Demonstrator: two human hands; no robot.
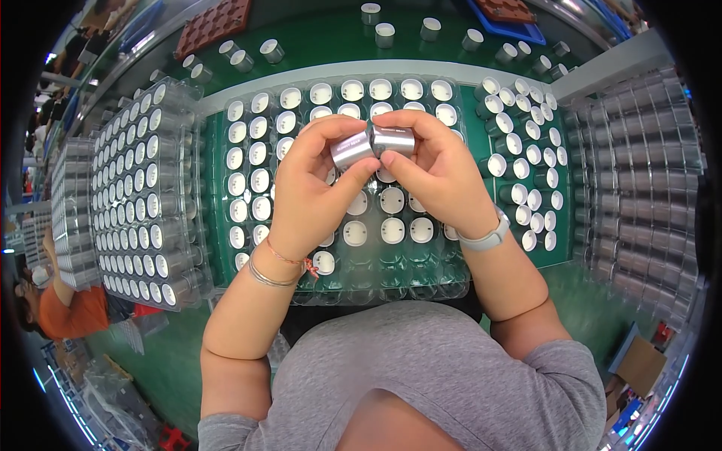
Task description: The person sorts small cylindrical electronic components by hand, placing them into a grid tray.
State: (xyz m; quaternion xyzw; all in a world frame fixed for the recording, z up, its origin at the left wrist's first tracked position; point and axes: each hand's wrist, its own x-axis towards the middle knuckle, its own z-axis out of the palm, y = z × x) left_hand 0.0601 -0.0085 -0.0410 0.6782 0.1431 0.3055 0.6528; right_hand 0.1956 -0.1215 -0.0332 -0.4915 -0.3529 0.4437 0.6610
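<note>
My left hand (318,161) grips a silver metal cylinder (351,151) between thumb and fingers. A second silver cylinder (393,140) is pinched in my right hand (434,161), its inner end close against the first one. Both hands are raised over a clear plastic tray (361,274) on the green table. White-topped silver cylinders (392,200) stand in many of its pockets, while several pockets along the near side hold none. My hands and forearms hide part of the tray.
Loose white-topped cylinders (533,154) stand on the green surface at right. Stacked clear trays (639,195) rise beyond them. Filled trays (139,199) are stacked at left. Past a pale rail, more cylinders (385,34) stand on a green belt. Another person (71,308) is at far left.
</note>
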